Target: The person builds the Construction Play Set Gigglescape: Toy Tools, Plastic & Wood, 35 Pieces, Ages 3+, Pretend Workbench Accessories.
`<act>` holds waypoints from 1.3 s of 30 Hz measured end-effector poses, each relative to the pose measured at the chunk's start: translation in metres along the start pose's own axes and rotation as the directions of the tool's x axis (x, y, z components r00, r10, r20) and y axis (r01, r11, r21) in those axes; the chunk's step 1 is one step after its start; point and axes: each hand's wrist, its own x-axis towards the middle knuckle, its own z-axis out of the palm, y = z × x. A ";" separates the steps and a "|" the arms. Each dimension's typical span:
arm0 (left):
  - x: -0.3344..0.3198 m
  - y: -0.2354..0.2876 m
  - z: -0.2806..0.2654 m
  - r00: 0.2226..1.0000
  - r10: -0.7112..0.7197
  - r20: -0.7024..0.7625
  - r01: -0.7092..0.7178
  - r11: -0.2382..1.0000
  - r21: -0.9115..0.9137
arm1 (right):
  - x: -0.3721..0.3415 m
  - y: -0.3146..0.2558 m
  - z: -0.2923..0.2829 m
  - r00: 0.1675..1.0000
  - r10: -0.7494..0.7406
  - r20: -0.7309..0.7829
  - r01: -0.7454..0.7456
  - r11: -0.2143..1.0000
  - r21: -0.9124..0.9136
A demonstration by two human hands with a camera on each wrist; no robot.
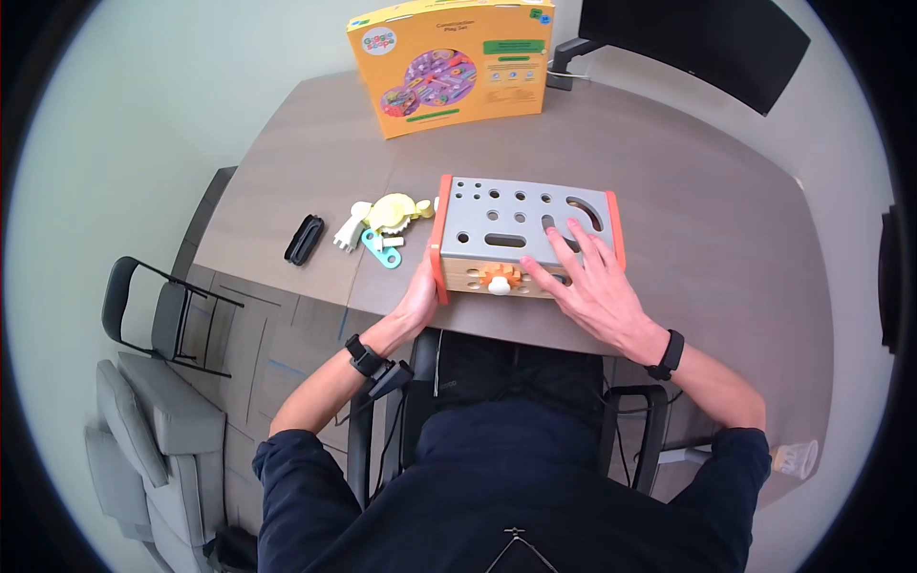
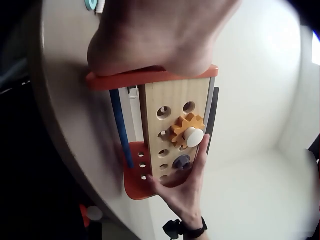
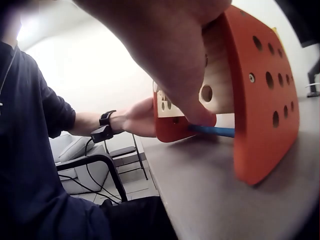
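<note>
A toy workbench (image 1: 525, 222) with a grey holed top, red end panels and a wooden front stands on the table. My left hand (image 1: 417, 296) lies against its left red panel (image 2: 150, 76), most of its fingers hidden. My right hand (image 1: 597, 286) spreads nearly straight fingers over the top's right part; in the left wrist view its thumb reaches the lower wooden front. An orange gear (image 1: 501, 275) with a white knob (image 2: 193, 137) sits on that front, beside a grey knob (image 2: 182, 161). Below runs a blue rod (image 3: 215, 131), near the right thumb in the right wrist view.
Yellow toy pieces (image 1: 392, 212) and a turquoise holed strip (image 1: 381, 250) lie left of the workbench, with a black case (image 1: 305, 240) farther left. A yellow box (image 1: 454, 72) and a monitor (image 1: 697, 43) stand behind. The table's near edge passes in front of my body.
</note>
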 end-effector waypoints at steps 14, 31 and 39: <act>0.005 0.034 -0.099 0.752 0.658 0.021 -0.048 0.023 0.999 | 0.005 -0.008 0.001 0.998 0.035 0.044 -0.034 0.999 -0.028; -0.020 0.104 -0.052 0.694 0.715 -0.082 -0.318 0.407 0.856 | -0.009 0.044 -0.057 0.971 0.235 -0.035 -0.207 0.909 0.362; -0.025 0.133 0.097 0.505 0.642 0.578 -0.722 -0.054 0.690 | 0.000 0.074 -0.111 0.958 0.204 -0.202 -0.090 0.880 0.466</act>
